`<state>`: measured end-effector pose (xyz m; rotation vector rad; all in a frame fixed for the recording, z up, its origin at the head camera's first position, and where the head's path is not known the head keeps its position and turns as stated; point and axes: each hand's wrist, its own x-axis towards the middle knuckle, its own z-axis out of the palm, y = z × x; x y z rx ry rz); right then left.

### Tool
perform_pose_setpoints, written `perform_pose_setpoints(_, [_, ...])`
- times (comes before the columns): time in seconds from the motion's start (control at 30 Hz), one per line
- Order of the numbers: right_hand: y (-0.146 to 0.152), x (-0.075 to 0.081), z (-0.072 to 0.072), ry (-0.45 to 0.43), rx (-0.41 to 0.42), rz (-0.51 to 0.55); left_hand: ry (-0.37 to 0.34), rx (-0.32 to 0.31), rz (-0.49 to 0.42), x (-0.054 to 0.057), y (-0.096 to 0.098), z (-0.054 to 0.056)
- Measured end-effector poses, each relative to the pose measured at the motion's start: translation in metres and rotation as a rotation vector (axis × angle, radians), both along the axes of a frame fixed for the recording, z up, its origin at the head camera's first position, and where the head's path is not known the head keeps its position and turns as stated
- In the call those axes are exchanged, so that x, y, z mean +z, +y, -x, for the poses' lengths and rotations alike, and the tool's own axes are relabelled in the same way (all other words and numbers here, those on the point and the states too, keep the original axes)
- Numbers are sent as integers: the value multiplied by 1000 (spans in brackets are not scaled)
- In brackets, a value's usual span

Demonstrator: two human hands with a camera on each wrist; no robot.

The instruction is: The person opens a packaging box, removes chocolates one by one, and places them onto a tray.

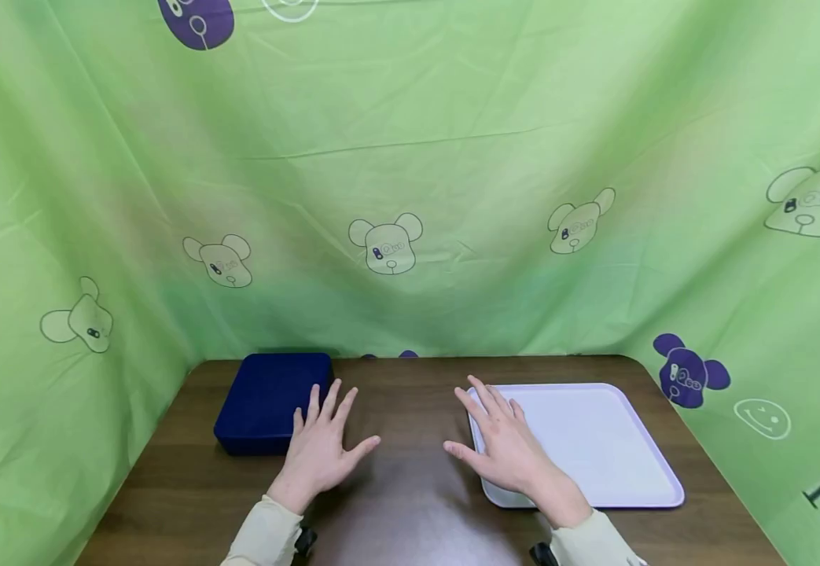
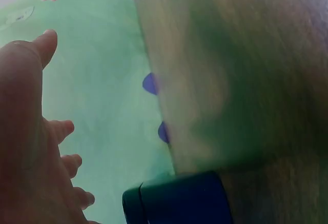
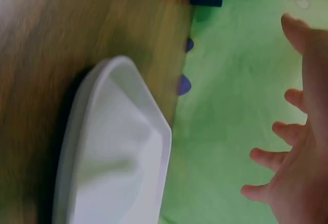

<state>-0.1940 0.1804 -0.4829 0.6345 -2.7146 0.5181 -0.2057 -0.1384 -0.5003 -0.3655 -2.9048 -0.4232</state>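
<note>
My left hand is held above the table, fingers spread and nothing in it. Its fingertips overlap the near right corner of a dark blue box in the head view. In the left wrist view the box shows a seam near one end, below the spread fingers. My right hand, also spread and holding nothing, hovers over the left side of a white rectangular tray. From the right wrist the raised rim of the tray is visible, and a hand shadow falls on its floor.
Both things rest on a brown wooden table, box at left and tray at right. A green curtain with bear-head prints hangs behind and along both sides of the table. Dark straps circle both wrists.
</note>
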Motion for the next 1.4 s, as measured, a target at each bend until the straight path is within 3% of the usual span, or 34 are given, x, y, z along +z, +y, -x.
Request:
perform_pose_setpoints(0.27, [-12, -1, -3, 60, 5, 203, 68, 65, -65, 8, -25, 0])
perform_pose_setpoints(0.57, [-41, 3, -3, -42, -17, 431, 232, 138, -283, 19, -69, -2])
perform_pose_setpoints(0.67, [-50, 3, -4, -91, -14, 477, 267, 192, -365, 21, -85, -5])
perform_pose_setpoints(0.9, [-71, -5, -5, -170, -17, 534, 177, 335, -455, 20, -115, -14])
perform_pose_setpoints(1.07, [-80, -14, -9, -211, -27, 563, 112, 386, -475, 11, -126, -16])
perform_pose_setpoints(1.4, [-88, -26, -18, -295, 34, 669, 14, 442, -516, -4, -132, -7])
